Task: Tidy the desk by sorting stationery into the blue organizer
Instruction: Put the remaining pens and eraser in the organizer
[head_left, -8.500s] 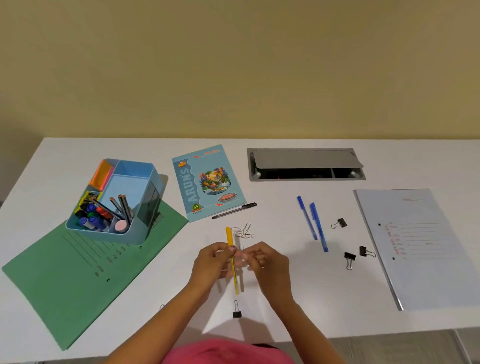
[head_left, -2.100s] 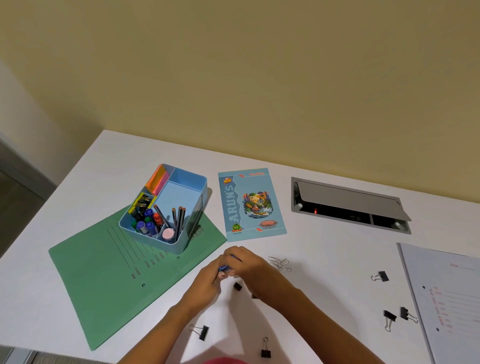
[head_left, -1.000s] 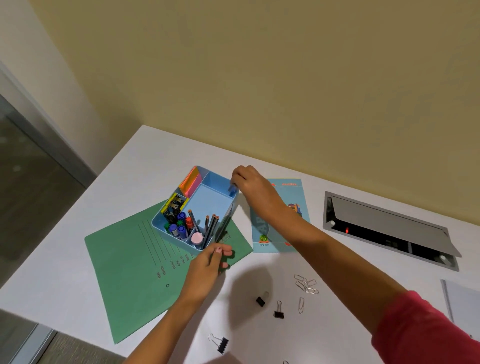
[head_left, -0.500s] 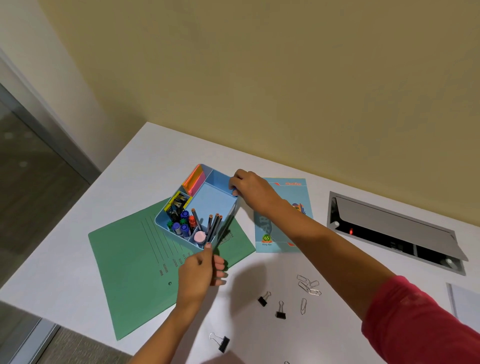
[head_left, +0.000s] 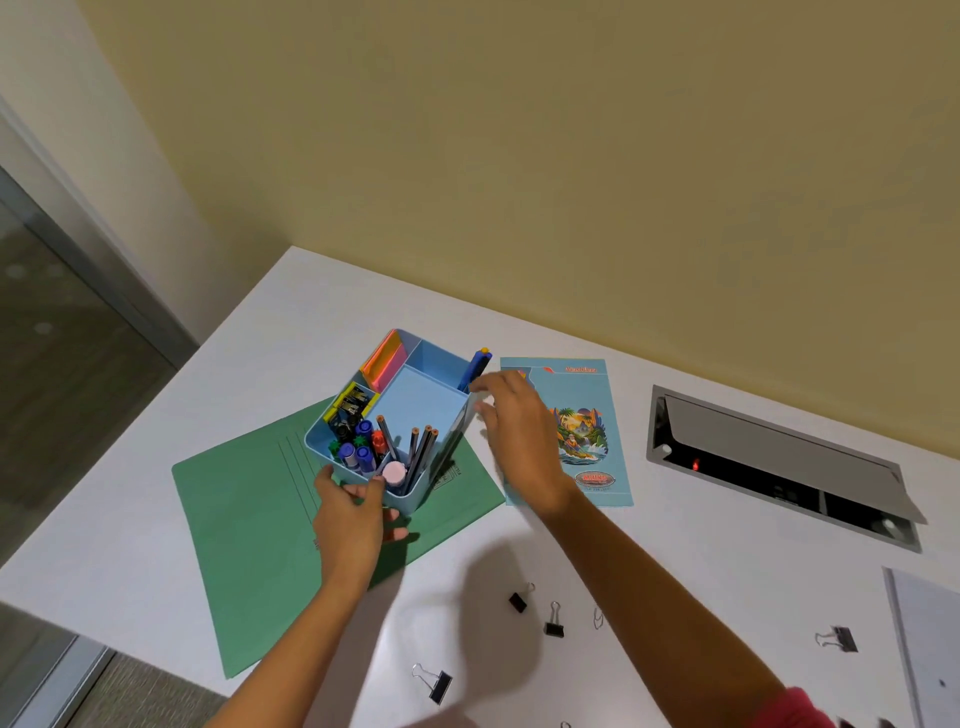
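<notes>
The left hand (head_left: 349, 512) is gripping the near corner of the blue organizer (head_left: 395, 415), fingers wrapped against its wall, on the green folder (head_left: 249, 519). The right hand (head_left: 519, 431), fingers loosely spread and holding nothing, is hovering beside the blue pens (head_left: 475, 370) leaning in the far compartment. A careless brush could be tipping those pens out, and binder clips (head_left: 553, 621) are lying unsorted on the desk.

Honestly not much is legible here. The blue notebook (head_left: 582, 415) has an orange heading up top and a red oval logo lower down, both too blurry to read.
</notes>
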